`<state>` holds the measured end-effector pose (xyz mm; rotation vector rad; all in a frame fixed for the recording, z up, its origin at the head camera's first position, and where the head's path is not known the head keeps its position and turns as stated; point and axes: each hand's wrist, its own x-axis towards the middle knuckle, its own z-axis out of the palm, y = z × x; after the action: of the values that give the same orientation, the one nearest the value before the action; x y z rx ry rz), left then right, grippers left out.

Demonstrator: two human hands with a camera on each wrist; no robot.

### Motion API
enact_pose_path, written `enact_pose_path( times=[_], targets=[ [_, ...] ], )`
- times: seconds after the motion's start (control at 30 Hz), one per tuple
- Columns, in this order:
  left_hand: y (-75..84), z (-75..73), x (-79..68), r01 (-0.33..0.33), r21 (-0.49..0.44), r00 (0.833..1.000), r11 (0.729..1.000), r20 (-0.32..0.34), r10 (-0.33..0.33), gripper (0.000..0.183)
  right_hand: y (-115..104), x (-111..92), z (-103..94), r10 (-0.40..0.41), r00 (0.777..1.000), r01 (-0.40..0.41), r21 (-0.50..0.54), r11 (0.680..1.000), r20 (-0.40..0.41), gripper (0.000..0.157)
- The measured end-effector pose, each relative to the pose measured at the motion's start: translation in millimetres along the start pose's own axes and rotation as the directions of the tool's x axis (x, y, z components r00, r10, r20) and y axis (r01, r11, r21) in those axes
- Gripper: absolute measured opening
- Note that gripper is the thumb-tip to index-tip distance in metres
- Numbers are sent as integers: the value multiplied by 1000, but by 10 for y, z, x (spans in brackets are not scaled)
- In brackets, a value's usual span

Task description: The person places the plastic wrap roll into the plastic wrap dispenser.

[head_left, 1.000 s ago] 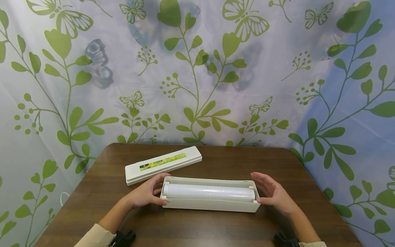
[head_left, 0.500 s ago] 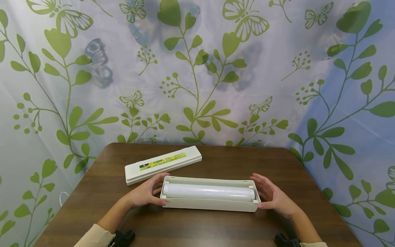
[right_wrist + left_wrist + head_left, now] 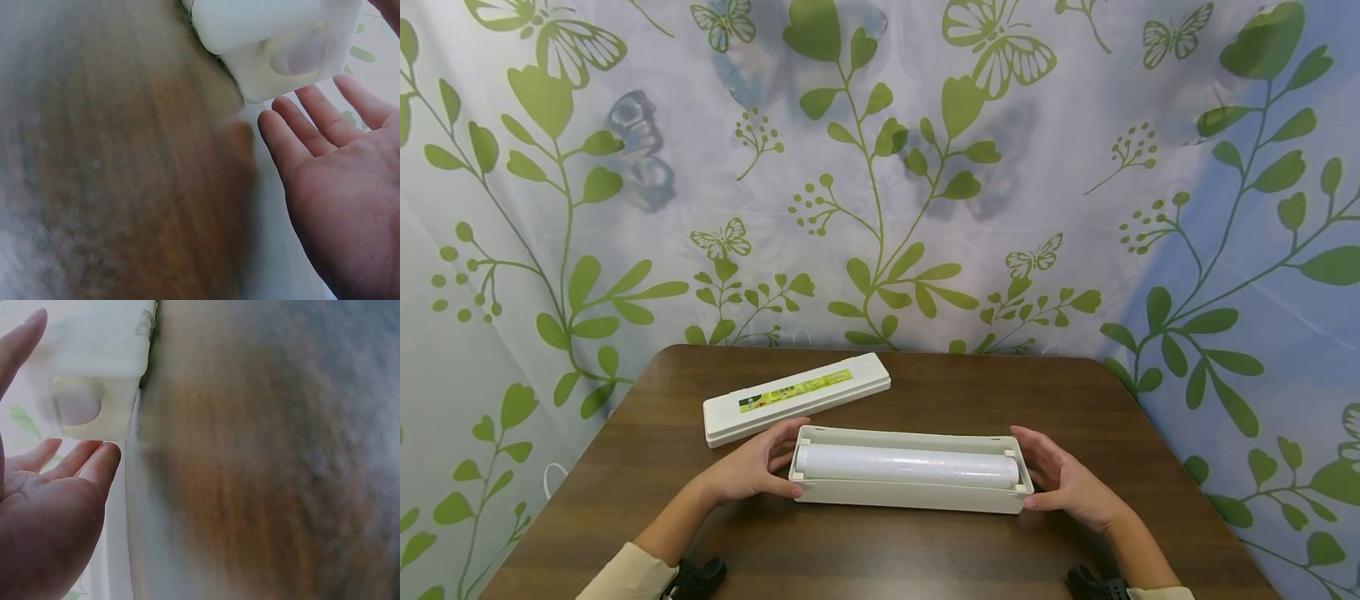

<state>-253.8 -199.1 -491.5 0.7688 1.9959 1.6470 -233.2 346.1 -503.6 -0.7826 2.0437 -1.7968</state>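
The white box (image 3: 913,497) lies between both hands (image 3: 751,471) (image 3: 1073,483), which grip its ends.

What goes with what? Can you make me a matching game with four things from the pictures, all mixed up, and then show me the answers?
Things
1. White roll
2. Long white lid
3. Left hand
4. Table

Places and colours
A. At the left end of the open box
B. Brown, with the box on top
C. Lying at a slant behind the box, with a yellow-green label
D. Lying lengthwise inside the box

Right pairs
1-D, 2-C, 3-A, 4-B
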Motion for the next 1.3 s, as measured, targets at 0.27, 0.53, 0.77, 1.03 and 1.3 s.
enact_pose_path(
  times=[0.27, 0.53, 0.77, 1.03, 1.3],
  targets=[
    [33, -20, -68, -17, 35, 999, 999, -41, 19, 110, 20, 15, 3, 2, 1000, -2, 28, 1000, 11, 98],
    [18, -53, -165, -67, 73, 992, 995, -100, 74, 102, 32, 29, 13, -28, 999, 26, 63, 998, 24, 95],
    [37, -63, -296, -14, 111, 986, 994, -163, 33, 97, 52, 26, 28, -47, 998, 42, 110, 993, 36, 93],
    [55, -96, -417, 30, 130, 957, 991, -289, 9, 82, 50, 26, 45, -33, 999, 30, 100, 995, 27, 92],
    [83, -182, -491, 39, 138, 910, 990, -415, 22, 74, 64, 32, 42, -37, 999, 35, 87, 996, 23, 92]
  ],
)
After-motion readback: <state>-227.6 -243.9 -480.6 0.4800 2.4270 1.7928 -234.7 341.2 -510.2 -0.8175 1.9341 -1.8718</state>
